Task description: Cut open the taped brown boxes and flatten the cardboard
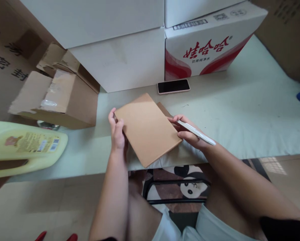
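A flat brown cardboard piece (pixel 147 129) lies tilted at the front edge of the pale green table (pixel 252 107). My left hand (pixel 117 130) grips its left edge, fingers closed on it. My right hand (pixel 189 134) rests at its right edge and holds a white pen-like tool (pixel 196 132) between the fingers. A second brown flap (pixel 164 109) shows just behind the piece.
A phone (pixel 173 86) lies screen-up behind the cardboard. White boxes (pixel 120 60) and a red-printed carton (pixel 210 43) stand at the back. An open brown box (pixel 62 97) sits at left, a yellow jug (pixel 21 147) beside it. A panda-print stool (pixel 180 187) is below.
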Available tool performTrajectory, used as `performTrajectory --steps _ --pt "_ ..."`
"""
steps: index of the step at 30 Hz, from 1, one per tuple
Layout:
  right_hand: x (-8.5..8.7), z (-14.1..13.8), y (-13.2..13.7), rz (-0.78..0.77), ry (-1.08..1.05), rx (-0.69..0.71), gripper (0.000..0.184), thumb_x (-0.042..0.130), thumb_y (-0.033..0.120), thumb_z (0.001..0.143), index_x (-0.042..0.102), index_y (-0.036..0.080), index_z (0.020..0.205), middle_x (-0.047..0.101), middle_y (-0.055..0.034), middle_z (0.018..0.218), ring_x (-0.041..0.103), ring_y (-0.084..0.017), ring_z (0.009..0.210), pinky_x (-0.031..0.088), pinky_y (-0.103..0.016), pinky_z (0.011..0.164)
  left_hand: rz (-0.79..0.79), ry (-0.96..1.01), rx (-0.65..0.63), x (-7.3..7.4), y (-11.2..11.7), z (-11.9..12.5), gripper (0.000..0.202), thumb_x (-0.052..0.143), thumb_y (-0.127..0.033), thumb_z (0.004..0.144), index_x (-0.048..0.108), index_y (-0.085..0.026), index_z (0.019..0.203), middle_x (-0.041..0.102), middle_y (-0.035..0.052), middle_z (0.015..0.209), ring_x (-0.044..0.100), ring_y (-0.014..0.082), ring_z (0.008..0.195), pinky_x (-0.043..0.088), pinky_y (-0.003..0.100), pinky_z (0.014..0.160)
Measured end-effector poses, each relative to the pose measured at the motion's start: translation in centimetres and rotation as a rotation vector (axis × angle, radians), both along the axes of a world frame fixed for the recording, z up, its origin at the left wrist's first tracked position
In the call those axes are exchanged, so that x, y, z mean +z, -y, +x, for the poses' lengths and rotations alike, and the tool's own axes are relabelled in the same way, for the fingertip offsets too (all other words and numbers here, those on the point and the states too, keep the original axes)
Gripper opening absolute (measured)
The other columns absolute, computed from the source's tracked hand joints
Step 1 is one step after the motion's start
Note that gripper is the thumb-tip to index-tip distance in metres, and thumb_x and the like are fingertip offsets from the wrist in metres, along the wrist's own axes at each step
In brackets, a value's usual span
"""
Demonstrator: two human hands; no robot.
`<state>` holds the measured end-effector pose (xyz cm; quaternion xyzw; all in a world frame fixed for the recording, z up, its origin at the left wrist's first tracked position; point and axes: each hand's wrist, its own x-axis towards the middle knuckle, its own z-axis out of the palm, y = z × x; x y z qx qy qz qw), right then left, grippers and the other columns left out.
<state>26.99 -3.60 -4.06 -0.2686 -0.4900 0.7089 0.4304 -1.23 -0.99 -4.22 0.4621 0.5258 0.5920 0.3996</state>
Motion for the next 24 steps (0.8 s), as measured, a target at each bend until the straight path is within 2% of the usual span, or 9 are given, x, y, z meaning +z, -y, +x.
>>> performTrajectory --steps 3,5,8,10,12,14,18,22,24 --pt "0.3 -0.1 0.2 0.046 0.087 -0.065 0.04 0.078 0.045 0.079 0.054 0.03 0.108 0.063 -0.0064 0.141 0.06 -0.027 0.129 0.041 -0.046 0.11 -0.081 -0.06 0.078 0.2 0.0 -0.7 0.057 0.072 -0.047 0.074 0.05 -0.028 0.123 0.061 0.0067 0.117 0.064 0.0229 0.101 0.052 0.034 0.085" --pt "0.4 -0.2 0.4 0.118 0.214 -0.235 0.037 0.078 0.044 0.079 0.057 0.03 0.106 0.068 -0.0062 0.132 0.06 -0.027 0.126 0.039 -0.047 0.111 -0.105 -0.04 0.118 0.5 0.0 -0.8 0.047 0.071 -0.042 0.072 0.052 -0.026 0.112 0.061 0.0047 0.106 0.062 0.0205 0.092 0.05 0.032 0.079" --pt "0.4 -0.4 0.4 0.201 0.363 -0.578 0.027 0.073 0.041 0.082 0.06 0.03 0.103 0.073 -0.0041 0.112 0.064 -0.025 0.11 0.043 -0.045 0.104 -0.087 -0.025 0.162 0.7 -0.1 -0.6 0.037 0.066 -0.038 0.073 0.051 -0.025 0.105 0.059 0.0028 0.098 0.059 0.0185 0.085 0.047 0.03 0.075" --pt "0.3 -0.6 0.2 0.204 0.327 -0.75 0.021 0.064 0.042 0.086 0.06 0.03 0.102 0.073 -0.0023 0.095 0.066 -0.024 0.096 0.046 -0.042 0.096 -0.072 -0.03 0.224 0.7 -0.4 -0.5 0.034 0.064 -0.036 0.073 0.05 -0.025 0.101 0.058 0.0019 0.094 0.057 0.017 0.082 0.046 0.029 0.071" --pt "0.2 -0.7 0.0 0.171 0.241 -0.836 0.021 0.056 0.044 0.088 0.058 0.03 0.103 0.069 0.0003 0.079 0.065 -0.022 0.083 0.047 -0.039 0.087 -0.073 -0.031 0.308 0.7 -0.7 -0.4 0.03 0.063 -0.034 0.073 0.049 -0.025 0.097 0.056 0.0007 0.09 0.055 0.0152 0.077 0.044 0.027 0.069" --pt "0.2 -0.8 0.0 0.133 0.211 -0.837 0.022 0.054 0.044 0.088 0.057 0.03 0.105 0.065 0.0023 0.072 0.063 -0.021 0.075 0.047 -0.038 0.082 -0.101 -0.036 0.376 0.7 -0.9 -0.4 0.027 0.062 -0.033 0.073 0.049 -0.024 0.095 0.055 -0.0003 0.087 0.053 0.014 0.076 0.043 0.027 0.068" --pt "0.3 -0.8 0.4 0.172 0.282 -0.741 0.021 0.057 0.039 0.088 0.059 0.03 0.107 0.067 0.0026 0.075 0.062 -0.02 0.074 0.046 -0.037 0.082 -0.143 -0.078 0.425 1.0 -0.6 -0.4 0.029 0.069 -0.038 0.075 0.05 -0.023 0.09 0.052 -0.0013 0.084 0.052 0.0138 0.076 0.042 0.026 0.07" --pt "0.4 -0.9 0.6 0.158 0.308 -0.714 0.021 0.058 0.037 0.086 0.06 0.03 0.106 0.067 0.0033 0.075 0.062 -0.019 0.073 0.045 -0.036 0.078 -0.145 -0.109 0.337 1.5 0.1 -0.7 0.04 0.064 -0.057 0.081 0.045 -0.022 0.075 0.043 -0.0032 0.068 0.045 0.0134 0.064 0.036 0.026 0.059" --pt "0.3 -0.9 0.5 0.134 0.303 -0.724 0.02 0.057 0.035 0.086 0.06 0.029 0.104 0.065 0.0037 0.073 0.061 -0.019 0.072 0.045 -0.036 0.076 -0.18 -0.03 0.28 1.8 0.4 -1.0 0.039 0.059 -0.057 0.082 0.045 -0.022 0.071 0.044 -0.0025 0.065 0.045 0.0132 0.059 0.034 0.026 0.053"
